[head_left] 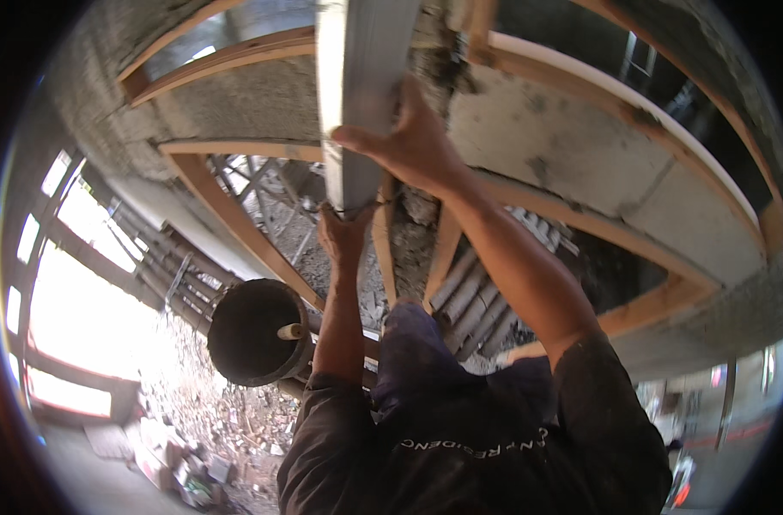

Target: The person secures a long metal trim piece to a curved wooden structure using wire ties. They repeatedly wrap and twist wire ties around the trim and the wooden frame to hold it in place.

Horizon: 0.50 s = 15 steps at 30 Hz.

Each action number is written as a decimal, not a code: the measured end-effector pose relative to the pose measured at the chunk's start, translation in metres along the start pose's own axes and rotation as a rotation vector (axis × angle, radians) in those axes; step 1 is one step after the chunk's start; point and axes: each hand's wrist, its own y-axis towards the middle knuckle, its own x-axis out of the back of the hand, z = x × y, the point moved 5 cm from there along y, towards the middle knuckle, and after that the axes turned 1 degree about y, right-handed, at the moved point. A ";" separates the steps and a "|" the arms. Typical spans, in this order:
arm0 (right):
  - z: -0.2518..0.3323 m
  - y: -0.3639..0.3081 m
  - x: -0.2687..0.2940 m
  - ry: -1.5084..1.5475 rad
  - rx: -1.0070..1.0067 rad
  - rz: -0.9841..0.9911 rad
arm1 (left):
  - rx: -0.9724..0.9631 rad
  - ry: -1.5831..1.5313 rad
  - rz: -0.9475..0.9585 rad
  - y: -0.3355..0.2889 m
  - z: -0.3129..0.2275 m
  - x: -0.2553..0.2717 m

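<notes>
Timber formwork point(237, 225) and a dark bucket point(256, 333) crowd beneath us; our right hand point(413, 142) and left hand point(344, 233) grip the grey metal bar point(357, 94) (long axis running up, away from us).

Pretty clearly a building site, an unfinished concrete shell rather than anything lived in. Raw grey concrete walls point(572, 163) with rough timber formwork point(237, 223) still braced against them, mortar crusted on the wood. Down below there's a floor covered in rubble and broken bits point(237, 421), plus a stack of poles or pipes point(473, 300) lying across the framing. A dirty black bucket point(254, 330) sits up on the boards. Bare window openings point(74, 309) with daylight blasting through, no finishes anywhere
</notes>
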 end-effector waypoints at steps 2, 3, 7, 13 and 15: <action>-0.013 -0.014 0.001 0.053 -0.157 -0.108 | 0.114 -0.134 0.116 -0.008 0.022 -0.024; -0.018 -0.027 0.009 0.076 -0.175 -0.214 | 0.117 -0.256 0.191 -0.020 0.031 -0.033; -0.017 -0.057 0.024 0.122 -0.306 -0.031 | 0.044 -0.191 0.169 -0.070 0.058 -0.032; 0.001 -0.079 0.030 0.016 -0.106 -0.143 | -0.063 0.145 0.330 -0.126 0.128 -0.024; -0.004 -0.085 0.036 0.044 -0.038 -0.210 | -0.004 0.190 0.414 -0.132 0.152 -0.041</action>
